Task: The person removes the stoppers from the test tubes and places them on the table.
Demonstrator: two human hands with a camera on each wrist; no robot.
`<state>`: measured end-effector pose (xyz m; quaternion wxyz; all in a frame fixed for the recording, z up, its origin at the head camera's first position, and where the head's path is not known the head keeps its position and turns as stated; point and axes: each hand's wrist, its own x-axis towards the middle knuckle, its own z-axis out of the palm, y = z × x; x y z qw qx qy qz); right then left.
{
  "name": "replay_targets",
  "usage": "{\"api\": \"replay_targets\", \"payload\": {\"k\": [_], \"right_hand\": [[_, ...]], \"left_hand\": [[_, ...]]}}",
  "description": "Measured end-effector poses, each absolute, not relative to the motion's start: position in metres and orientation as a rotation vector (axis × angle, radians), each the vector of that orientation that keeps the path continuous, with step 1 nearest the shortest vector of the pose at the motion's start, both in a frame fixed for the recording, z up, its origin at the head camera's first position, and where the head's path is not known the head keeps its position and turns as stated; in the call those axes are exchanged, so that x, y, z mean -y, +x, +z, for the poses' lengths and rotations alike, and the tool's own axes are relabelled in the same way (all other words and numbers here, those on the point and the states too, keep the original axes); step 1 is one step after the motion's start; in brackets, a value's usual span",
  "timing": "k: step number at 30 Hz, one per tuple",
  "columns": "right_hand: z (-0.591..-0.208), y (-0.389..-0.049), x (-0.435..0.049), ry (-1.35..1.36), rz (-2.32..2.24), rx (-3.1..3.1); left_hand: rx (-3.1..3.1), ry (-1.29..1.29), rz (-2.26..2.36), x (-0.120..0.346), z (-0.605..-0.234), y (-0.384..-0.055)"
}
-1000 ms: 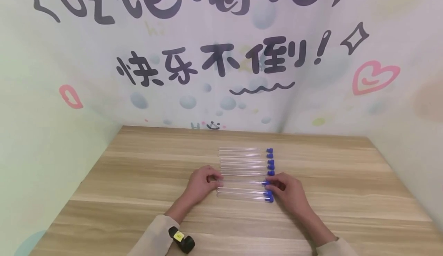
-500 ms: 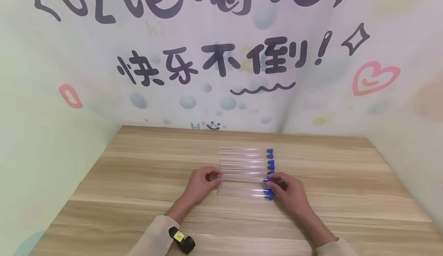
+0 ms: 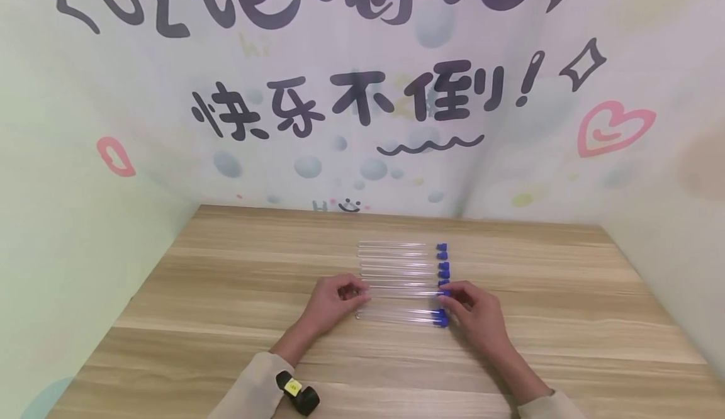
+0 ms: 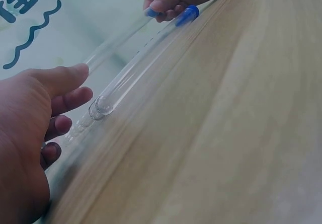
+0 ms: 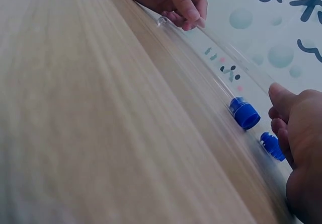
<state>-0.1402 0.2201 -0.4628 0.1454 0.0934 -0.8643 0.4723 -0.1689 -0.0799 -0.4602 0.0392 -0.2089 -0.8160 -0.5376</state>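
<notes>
My left hand (image 3: 334, 299) pinches the rounded left end of a clear test tube (image 5: 234, 55). At the tube's other end, my right hand (image 3: 476, 312) pinches its blue stopper (image 4: 151, 12), mostly covered by the fingers. In both wrist views the tube is raised above the others, slanting across the picture. Nearer the person lie stoppered test tubes (image 3: 396, 316), their blue stoppers (image 5: 245, 113) on the right. Beyond the held tube, several more test tubes (image 3: 391, 246) lie side by side, with loose blue stoppers (image 3: 442, 255) just off the right ends of the farthest ones.
The wood-grain table (image 3: 226, 293) meets a printed white backdrop (image 3: 283, 173) at its far edge, with pale walls on both sides. A black strap with a yellow label (image 3: 292, 387) sits at the left sleeve.
Both hands have carried the held test tube slightly away from the person, widening the gap to the nearer tubes. The left fingers have shifted a little to the right along it.
</notes>
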Motion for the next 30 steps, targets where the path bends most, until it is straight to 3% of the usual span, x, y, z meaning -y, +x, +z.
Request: {"api": "replay_targets", "payload": {"k": [7,15,24,30], "right_hand": [[-0.463,-0.141,-0.22,0.197,1.291,2.522],[-0.461,-0.141,-0.219,0.169,1.269,2.527],[-0.459,-0.14,-0.219,0.098,1.275,2.56],[-0.459,-0.139,-0.219,0.063,1.269,2.584]], "left_hand": [[2.524,-0.665,-1.675,0.078,-0.458,-0.168],[2.508,-0.737,-1.664,0.076,-0.424,-0.15],[2.487,-0.763,-1.68,0.077,-0.425,-0.15],[2.507,-0.739,-1.675,0.078,-0.447,-0.162]]}}
